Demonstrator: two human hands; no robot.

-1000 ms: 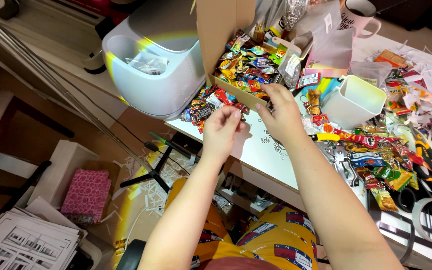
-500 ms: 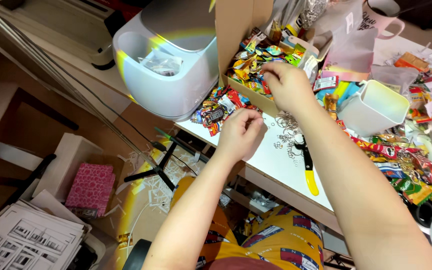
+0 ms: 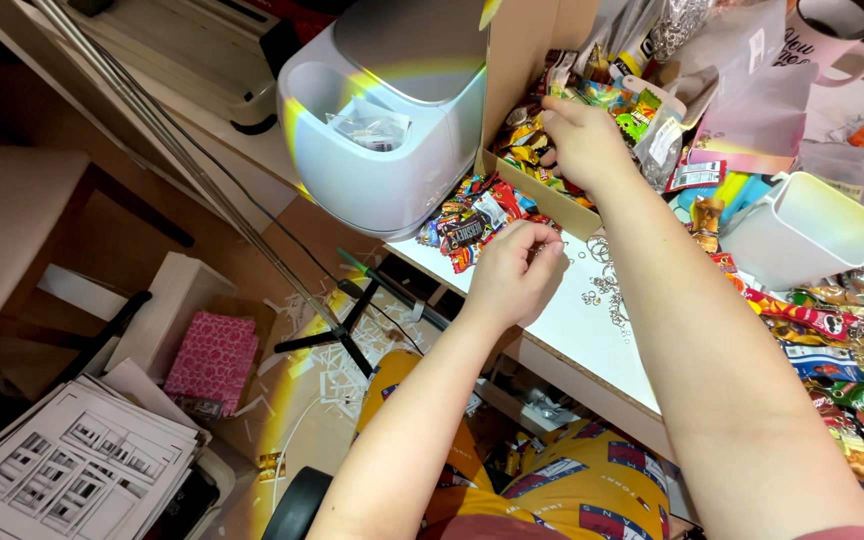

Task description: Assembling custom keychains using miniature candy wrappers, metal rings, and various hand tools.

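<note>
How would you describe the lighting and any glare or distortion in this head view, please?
Head view: a rainbow-tinted flare arcs over the white bin and floor; the white table is lit brightly, the left side dim; wide-angle bending curves the edges; both hands, left hand and right hand, look sharp.

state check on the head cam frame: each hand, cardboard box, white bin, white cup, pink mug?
left hand: fingers curled shut over the table edge, contents hidden
right hand: reaching into the box, fingers among the wrappers
cardboard box: open, full of candy wrappers
white bin: open, clear bag inside
white cup: tipped on its side, empty
pink mug: upright
</note>
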